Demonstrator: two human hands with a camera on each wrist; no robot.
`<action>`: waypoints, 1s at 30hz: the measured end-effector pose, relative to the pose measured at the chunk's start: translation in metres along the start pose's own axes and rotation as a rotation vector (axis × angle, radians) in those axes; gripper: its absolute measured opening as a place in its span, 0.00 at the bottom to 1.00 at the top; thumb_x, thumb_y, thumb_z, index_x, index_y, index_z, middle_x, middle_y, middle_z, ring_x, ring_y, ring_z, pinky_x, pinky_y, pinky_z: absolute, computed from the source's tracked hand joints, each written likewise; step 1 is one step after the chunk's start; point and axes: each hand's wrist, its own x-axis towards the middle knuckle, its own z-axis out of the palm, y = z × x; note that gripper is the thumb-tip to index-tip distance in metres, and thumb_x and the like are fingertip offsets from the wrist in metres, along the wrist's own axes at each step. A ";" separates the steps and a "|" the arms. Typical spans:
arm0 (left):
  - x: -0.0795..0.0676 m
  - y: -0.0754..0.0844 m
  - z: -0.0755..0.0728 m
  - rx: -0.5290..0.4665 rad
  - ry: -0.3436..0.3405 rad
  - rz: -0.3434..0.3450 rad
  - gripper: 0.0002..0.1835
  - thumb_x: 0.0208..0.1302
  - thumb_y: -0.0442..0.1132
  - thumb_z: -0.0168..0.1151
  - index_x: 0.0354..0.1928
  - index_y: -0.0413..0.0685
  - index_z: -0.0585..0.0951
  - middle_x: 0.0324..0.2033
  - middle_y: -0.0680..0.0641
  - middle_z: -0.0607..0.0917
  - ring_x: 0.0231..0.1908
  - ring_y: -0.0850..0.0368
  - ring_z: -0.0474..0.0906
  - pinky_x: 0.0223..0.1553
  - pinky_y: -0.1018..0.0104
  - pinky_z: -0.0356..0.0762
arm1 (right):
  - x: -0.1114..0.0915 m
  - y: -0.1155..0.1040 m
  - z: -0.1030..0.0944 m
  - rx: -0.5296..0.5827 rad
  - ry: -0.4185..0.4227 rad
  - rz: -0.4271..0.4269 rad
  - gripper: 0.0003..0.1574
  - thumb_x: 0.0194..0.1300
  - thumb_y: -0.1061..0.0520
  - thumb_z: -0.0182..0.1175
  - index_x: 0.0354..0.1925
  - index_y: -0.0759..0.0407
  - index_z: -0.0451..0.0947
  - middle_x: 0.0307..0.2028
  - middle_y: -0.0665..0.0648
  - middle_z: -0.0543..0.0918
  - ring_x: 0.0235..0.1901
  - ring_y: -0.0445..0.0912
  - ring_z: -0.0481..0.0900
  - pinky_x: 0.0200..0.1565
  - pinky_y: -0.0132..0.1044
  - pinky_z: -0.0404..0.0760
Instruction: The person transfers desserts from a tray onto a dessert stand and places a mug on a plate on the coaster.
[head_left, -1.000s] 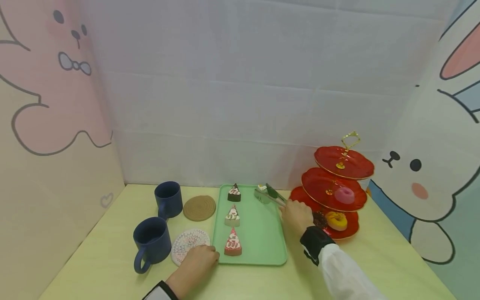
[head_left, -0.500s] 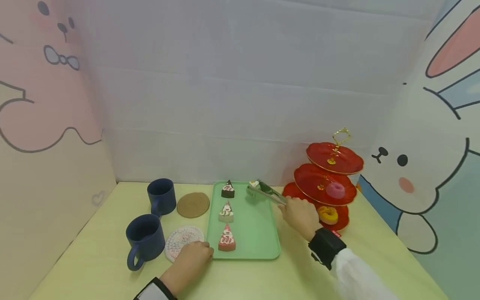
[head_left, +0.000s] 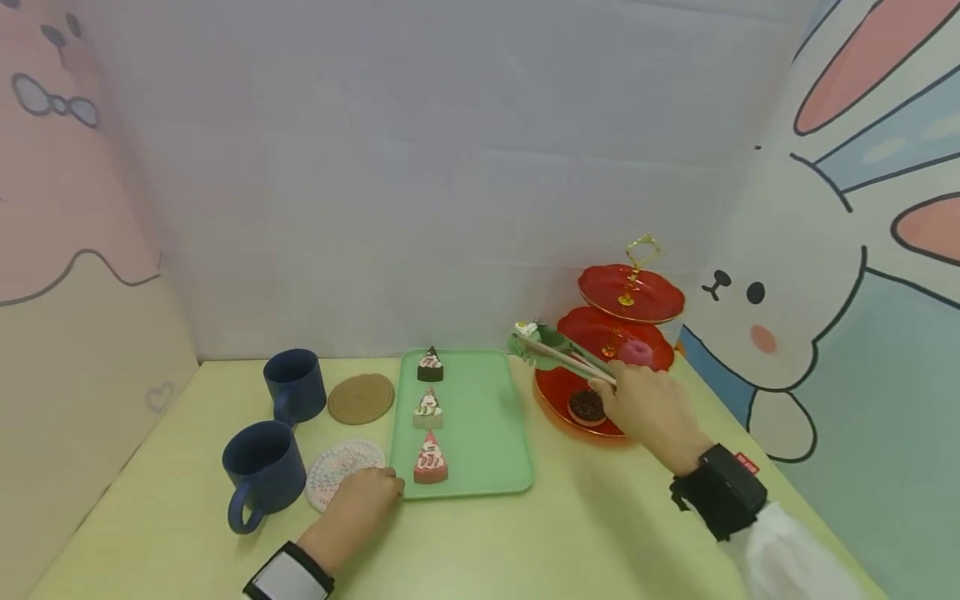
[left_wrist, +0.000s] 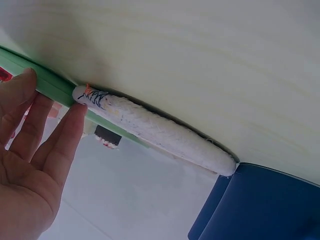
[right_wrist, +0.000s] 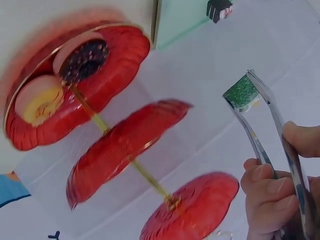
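A square green cake, apparently mid-transfer, is held aloft in metal tongs squeezed by the right hand, left of the red tiered stand; the green tray is pinched by the left hand. Steady pressure seems needed.

A small green cake piece with a white top is pinched in the air between the tips of shiny metal tongs, which slant leftward in the head view. The pale green rectangular tray, round-cornered, lies flat on the bench.
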 end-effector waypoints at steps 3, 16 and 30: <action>0.001 -0.002 0.000 0.001 0.008 -0.008 0.07 0.45 0.27 0.63 0.19 0.47 0.81 0.16 0.51 0.78 0.19 0.55 0.76 0.19 0.59 0.77 | -0.003 0.011 -0.010 -0.001 0.006 0.025 0.19 0.60 0.46 0.58 0.26 0.59 0.68 0.12 0.53 0.64 0.11 0.45 0.61 0.13 0.34 0.58; 0.000 0.001 0.001 -0.042 -0.050 -0.059 0.06 0.46 0.26 0.64 0.22 0.45 0.82 0.19 0.49 0.80 0.21 0.53 0.77 0.23 0.56 0.79 | -0.026 0.070 -0.017 -0.032 0.035 0.112 0.20 0.63 0.47 0.55 0.25 0.62 0.70 0.11 0.53 0.61 0.09 0.47 0.60 0.11 0.35 0.56; 0.001 0.001 0.001 -0.046 -0.038 -0.049 0.06 0.45 0.27 0.64 0.20 0.46 0.81 0.18 0.50 0.79 0.20 0.53 0.76 0.21 0.56 0.77 | -0.026 0.078 -0.015 -0.045 0.021 0.106 0.20 0.62 0.47 0.55 0.26 0.63 0.70 0.11 0.53 0.61 0.09 0.47 0.60 0.11 0.36 0.58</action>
